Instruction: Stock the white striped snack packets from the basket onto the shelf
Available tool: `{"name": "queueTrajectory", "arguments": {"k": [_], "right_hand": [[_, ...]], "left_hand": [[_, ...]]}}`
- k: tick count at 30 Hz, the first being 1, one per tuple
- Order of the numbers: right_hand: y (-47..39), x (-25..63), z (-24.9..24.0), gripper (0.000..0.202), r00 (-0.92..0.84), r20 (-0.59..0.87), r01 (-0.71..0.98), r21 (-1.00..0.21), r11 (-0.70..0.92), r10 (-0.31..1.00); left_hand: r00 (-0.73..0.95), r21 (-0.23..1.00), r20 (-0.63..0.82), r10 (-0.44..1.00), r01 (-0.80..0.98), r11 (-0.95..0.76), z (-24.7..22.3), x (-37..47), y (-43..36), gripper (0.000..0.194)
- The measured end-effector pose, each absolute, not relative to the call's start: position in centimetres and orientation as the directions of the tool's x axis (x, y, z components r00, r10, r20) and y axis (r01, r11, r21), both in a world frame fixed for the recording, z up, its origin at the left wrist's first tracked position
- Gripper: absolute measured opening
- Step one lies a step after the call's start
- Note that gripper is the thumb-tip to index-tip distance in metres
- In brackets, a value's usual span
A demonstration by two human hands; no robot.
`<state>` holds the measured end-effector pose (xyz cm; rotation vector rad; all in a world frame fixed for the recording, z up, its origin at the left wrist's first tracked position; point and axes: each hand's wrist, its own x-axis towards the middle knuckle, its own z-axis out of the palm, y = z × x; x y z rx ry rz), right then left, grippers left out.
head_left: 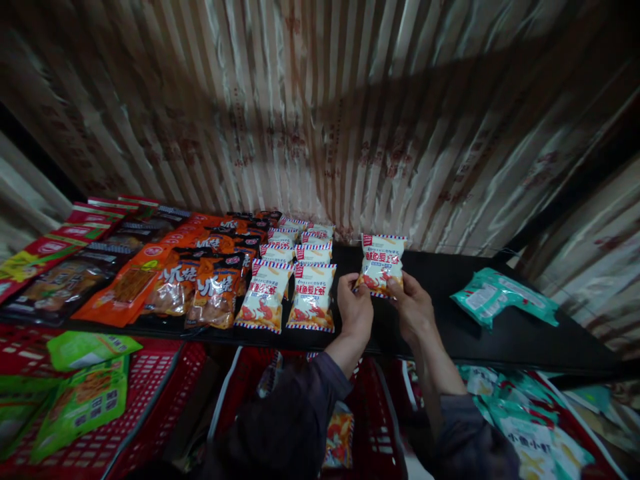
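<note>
Just below the black shelf point(445, 333) stand three red baskets, each partly in view. The left basket point(150, 380) holds green bags point(87, 400), one lying across its upper part and others lower down. In the middle basket point(377, 400), partly hidden by the person's left sleeve point(300, 400), lies an orange packet point(339, 437), with another packet near the far side too dim to make out. The right basket point(563, 393) is heaped with teal-and-white bags point(535, 427). Above the middle basket, both hands are clamped on one small white bag point(383, 265), the left hand point(356, 308) at its lower left corner and the right hand point(416, 307) at its lower right. The bag is over the shelf, apart from the two columns of matching white packets point(313, 297) to its left; whether its bottom edge touches the shelf cannot be told. Further left, brown-and-orange packets point(215, 290), flat orange bags point(133, 280), dark bags point(65, 280) and red bags point(40, 257) lie in overlapping rows. Well right of the hands, a teal packet point(485, 297) lies on the shelf. Wrinkled, printed sheeting point(300, 133) hangs behind everything.
</note>
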<state>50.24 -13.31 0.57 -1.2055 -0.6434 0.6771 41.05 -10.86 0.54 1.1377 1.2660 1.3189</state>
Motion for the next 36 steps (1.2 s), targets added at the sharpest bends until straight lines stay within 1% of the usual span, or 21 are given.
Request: {"name": "queueTrajectory", "arguments": {"k": [2,7,12,15,22,28,36], "right_hand": [[-11.4,50.8,0.4,0.046,0.635,0.066,-0.139,-0.970,0.198,0.770],[-7.4,51.6,-0.7,0.032,0.642,-0.067,-0.184,-0.981,0.068,0.763],[-4.9,52.3,-1.5,0.032,0.633,-0.104,-0.169,-0.986,0.006,0.767],[-3.7,52.9,-1.6,0.032,0.643,-0.119,-0.135,-0.990,-0.041,0.757],[-1.1,53.6,-2.1,0.031,0.653,-0.115,-0.032,-0.992,-0.125,0.749],[1.2,53.5,-2.6,0.028,0.636,-0.097,0.055,-0.984,-0.170,0.766],[3.0,53.6,-3.0,0.031,0.606,-0.043,0.205,-0.957,-0.208,0.794]], "left_hand": [[-0.139,1.000,-0.009,0.990,-0.002,0.008,0.9,41.9,-9.7,0.024],[-0.151,0.993,-0.078,0.985,0.074,0.090,1.6,43.4,-7.1,0.039],[-0.145,0.978,-0.090,0.985,0.172,0.115,2.0,44.5,-5.6,0.053],[-0.136,0.970,-0.093,0.986,0.213,0.121,2.2,44.9,-5.1,0.058],[-0.115,0.959,-0.090,0.989,0.260,0.117,1.6,45.6,-3.9,0.054],[-0.161,0.953,-0.108,0.981,0.266,0.149,1.0,45.9,-2.5,0.048],[-0.164,0.943,-0.110,0.980,0.295,0.155,0.8,45.6,-1.4,0.049]]}}
